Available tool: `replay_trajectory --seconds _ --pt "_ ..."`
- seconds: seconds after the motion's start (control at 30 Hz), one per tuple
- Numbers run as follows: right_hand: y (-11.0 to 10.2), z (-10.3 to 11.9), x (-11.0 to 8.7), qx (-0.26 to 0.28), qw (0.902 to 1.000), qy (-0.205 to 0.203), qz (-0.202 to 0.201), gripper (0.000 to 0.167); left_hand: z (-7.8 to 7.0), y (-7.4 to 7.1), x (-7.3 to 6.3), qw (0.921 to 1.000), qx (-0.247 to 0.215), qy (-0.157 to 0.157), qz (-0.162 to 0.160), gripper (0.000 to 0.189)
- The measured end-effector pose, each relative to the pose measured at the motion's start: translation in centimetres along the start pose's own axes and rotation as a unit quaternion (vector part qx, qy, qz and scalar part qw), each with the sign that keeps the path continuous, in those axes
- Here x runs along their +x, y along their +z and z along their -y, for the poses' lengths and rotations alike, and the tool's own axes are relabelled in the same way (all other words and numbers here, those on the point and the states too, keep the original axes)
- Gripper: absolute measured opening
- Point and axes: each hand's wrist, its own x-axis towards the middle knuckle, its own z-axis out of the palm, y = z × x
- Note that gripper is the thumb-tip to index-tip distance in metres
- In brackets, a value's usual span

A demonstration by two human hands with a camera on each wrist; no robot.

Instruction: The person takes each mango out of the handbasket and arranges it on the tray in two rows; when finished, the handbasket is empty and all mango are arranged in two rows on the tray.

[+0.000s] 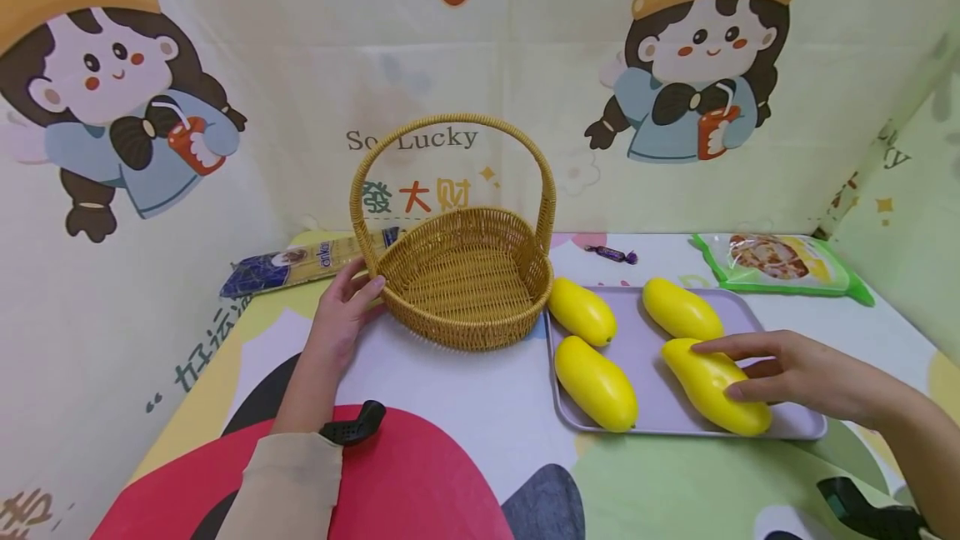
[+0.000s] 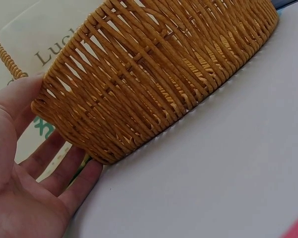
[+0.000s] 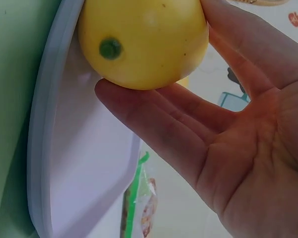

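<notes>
A tan wicker basket [image 1: 468, 332] with a tall arched handle stands left of a pale purple tray [image 1: 637, 307]; its inside holds nothing. My left hand [image 1: 347, 315] grips the basket's left side, thumb at the rim near the handle's foot and fingers against the outer wall [image 2: 134, 84]. On the tray lie several yellow mangoes. Around the front right mango [image 1: 712, 386] my right hand [image 1: 795, 373] has its thumb on the near side and its fingers over the top. In the right wrist view that mango [image 3: 149, 44] shows a green stem spot, with fingers along its side.
Behind the basket lies a blue and gold packet [image 1: 292, 265]. A small purple wrapped candy [image 1: 611, 254] sits beyond the tray, and a green-edged food bag [image 1: 780, 263] lies at the back right. Printed cloth walls [image 1: 525, 65] enclose the table.
</notes>
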Motion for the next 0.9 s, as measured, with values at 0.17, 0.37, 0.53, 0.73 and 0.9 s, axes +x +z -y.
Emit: replay_trajectory --seconds 0.17,0.37,0.53,0.73,0.9 --pt "-0.1 -0.4 -0.3 0.002 0.9999 0.01 -0.003 0.051 -0.2 0.2 0.0 1.0 0.001 -0.001 0.001 0.06" --pt "-0.3 -0.8 -0.5 -0.007 0.9996 0.014 -0.023 0.046 -0.2 0.1 0.0 1.0 -0.002 -0.003 0.002 0.06" --pt "-0.4 -0.9 -0.6 0.017 0.9996 0.016 -0.015 0.047 -0.1 0.0 -0.1 1.0 -0.001 -0.003 0.001 0.061" --pt "-0.3 -0.6 -0.8 0.047 0.9987 0.02 -0.004 0.05 -0.3 0.0 -0.2 1.0 0.0 0.0 0.002 0.061" --pt "-0.3 -0.3 -1.2 0.05 0.998 0.039 0.003 0.055 -0.3 0.1 -0.3 1.0 -0.003 -0.002 0.002 0.061"
